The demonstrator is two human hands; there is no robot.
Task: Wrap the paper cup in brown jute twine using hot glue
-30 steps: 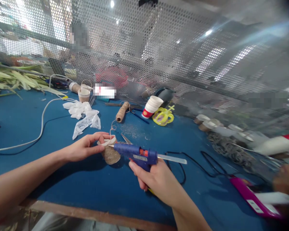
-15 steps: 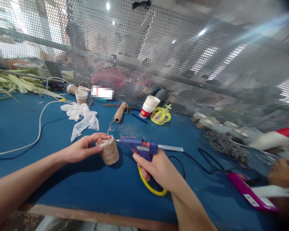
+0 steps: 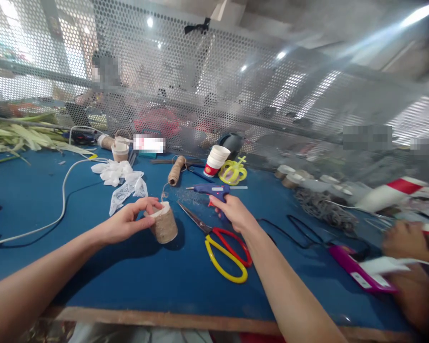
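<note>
Twine covers a small cup, which my left hand pinches by its white rim, thumb outside and fingers at the opening. A strand runs from the cup up to a twine roll lying behind it. My right hand is wrapped round the handle of a blue glue gun, its nozzle pointing left, above the table beyond the cup. Between my hands lie scissors with one red and one yellow handle, blades partly apart, touched by neither hand.
White crumpled bags, stacked paper cups and a yellow crown-shaped piece stand farther back. At the right are grey cord, a magenta power strip and another person's hand. A perforated metal screen closes the back.
My right hand has carried the glue gun away from the cup, back and slightly up, uncovering the scissors. My left hand still holds the cup. The view has shifted a little.
</note>
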